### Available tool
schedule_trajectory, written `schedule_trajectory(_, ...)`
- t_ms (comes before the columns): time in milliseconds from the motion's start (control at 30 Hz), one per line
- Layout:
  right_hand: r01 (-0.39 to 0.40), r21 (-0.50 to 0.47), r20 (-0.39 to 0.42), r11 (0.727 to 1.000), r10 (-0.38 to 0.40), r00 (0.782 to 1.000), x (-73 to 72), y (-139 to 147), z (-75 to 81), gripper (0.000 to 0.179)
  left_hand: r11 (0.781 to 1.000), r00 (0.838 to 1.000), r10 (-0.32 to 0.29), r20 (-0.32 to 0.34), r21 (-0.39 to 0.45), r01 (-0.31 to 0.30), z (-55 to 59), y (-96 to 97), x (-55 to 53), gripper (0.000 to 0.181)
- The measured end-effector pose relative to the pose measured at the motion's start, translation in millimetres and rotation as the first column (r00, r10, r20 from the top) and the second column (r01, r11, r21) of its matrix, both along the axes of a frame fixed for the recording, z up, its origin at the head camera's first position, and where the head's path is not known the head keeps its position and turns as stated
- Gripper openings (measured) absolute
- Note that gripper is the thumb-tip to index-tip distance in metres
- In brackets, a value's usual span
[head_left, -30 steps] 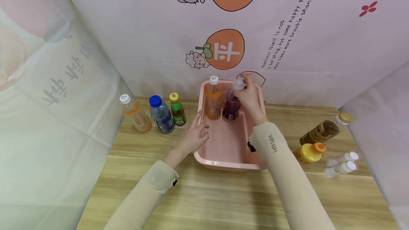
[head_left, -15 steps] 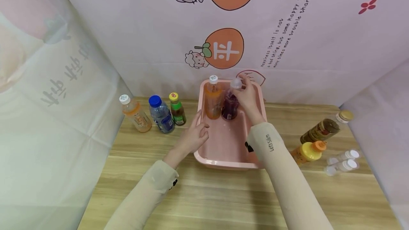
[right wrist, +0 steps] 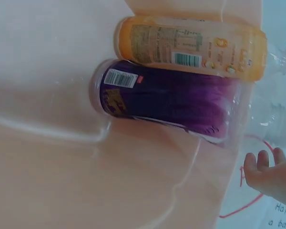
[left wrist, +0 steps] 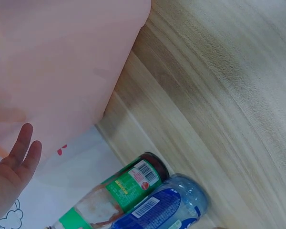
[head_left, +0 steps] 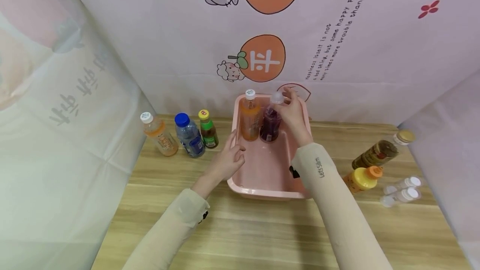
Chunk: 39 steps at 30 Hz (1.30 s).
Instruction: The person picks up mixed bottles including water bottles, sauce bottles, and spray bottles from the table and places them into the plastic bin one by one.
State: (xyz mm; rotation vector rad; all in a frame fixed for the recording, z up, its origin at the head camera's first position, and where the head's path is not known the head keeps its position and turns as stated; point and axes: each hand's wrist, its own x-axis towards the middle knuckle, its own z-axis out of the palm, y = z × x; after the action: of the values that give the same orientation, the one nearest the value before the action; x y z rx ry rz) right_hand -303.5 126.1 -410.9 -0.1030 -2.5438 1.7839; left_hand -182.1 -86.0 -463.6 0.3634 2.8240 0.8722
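Observation:
In the head view my right hand (head_left: 291, 112) is at the top of a bottle of purple drink (head_left: 271, 126) with a whitish cap. The right wrist view shows its fingers spread beside the clear neck, seemingly apart from it. The bottle of purple drink stands upright in a pink plastic basin (head_left: 262, 194), near its back wall. Beside it on the left is a bottle of orange drink (head_left: 250, 122) with a white cap. My left hand (head_left: 227, 161) rests its outstretched fingers on the basin's left rim.
Left of the basin stand a small green-labelled sauce bottle (head_left: 208, 131), a blue-capped bottle (head_left: 190, 138) and another orange drink bottle (head_left: 160, 136). On the right are a gold-capped bottle (head_left: 376, 153), a yellow squeeze bottle (head_left: 361, 179) and two small white-capped bottles (head_left: 403, 195). A wall hanging rises behind.
The purple drink bottle has shifted slightly left, closer to the orange one. My right hand's fingers have loosened from around its cap. My left hand stays on the rim.

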Motion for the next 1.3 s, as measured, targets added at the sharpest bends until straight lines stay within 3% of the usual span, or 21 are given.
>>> schedule_trajectory(167, -0.094, 0.042, 0.033, 0.995, 0.092, 0.995, 8.6, 17, 14.1, 0.076, 1.000, 1.000, -0.007, -0.012, -0.004, 0.007, 0.7, 0.8, 1.2, 0.032)
schedule_trajectory(300, -0.164, -0.062, 0.035, 0.984, 0.166, 0.985, 22.4, 31, 32.2, 0.075, 1.000, 1.000, -0.010, -0.012, 0.011, 0.010, 2.3, 0.5, 2.3, 0.031)
schedule_trajectory(600, -0.134, -0.062, 0.028, 0.989, 0.136, 0.990, 63.0, 67, 65.2, 0.057, 0.999, 1.000, 0.007, 0.005, 0.047, -0.007, -0.4, 0.2, 3.8, 0.030)
schedule_trajectory(733, -0.132, -0.180, -0.048, 0.975, 0.126, 0.991, 80.4, 85, 70.9, 0.030, 0.998, 1.000, 0.007, 0.009, 0.062, -0.008, 0.9, 1.0, 3.9, 0.030)
schedule_trajectory(833, -0.141, -0.324, -0.097, 0.935, 0.115, 0.989, 91.3, 97, 72.1, 0.020, 0.998, 1.000, 0.000, 0.017, 0.066, -0.001, 2.5, 1.9, 3.6, 0.031)
schedule_trajectory(967, -0.125, -0.428, -0.141, 0.895, 0.070, 0.988, 99.5, 112, 71.1, 0.019, 0.998, 1.000, -0.004, 0.021, 0.061, 0.003, 2.8, 1.7, 2.8, 0.031)
schedule_trajectory(1133, -0.054, -0.493, -0.181, 0.868, -0.041, 0.983, 102.5, 134, 68.5, 0.021, 0.998, 1.000, -0.002, 0.031, 0.055, 0.000, 1.7, 1.0, 2.9, 0.032)
schedule_trajectory(1300, 0.105, -0.472, -0.149, 0.875, -0.197, 0.969, 102.0, 161, 64.4, 0.021, 0.998, 0.999, -0.005, 0.032, 0.056, 0.003, 0.1, 0.8, 2.4, 0.032)
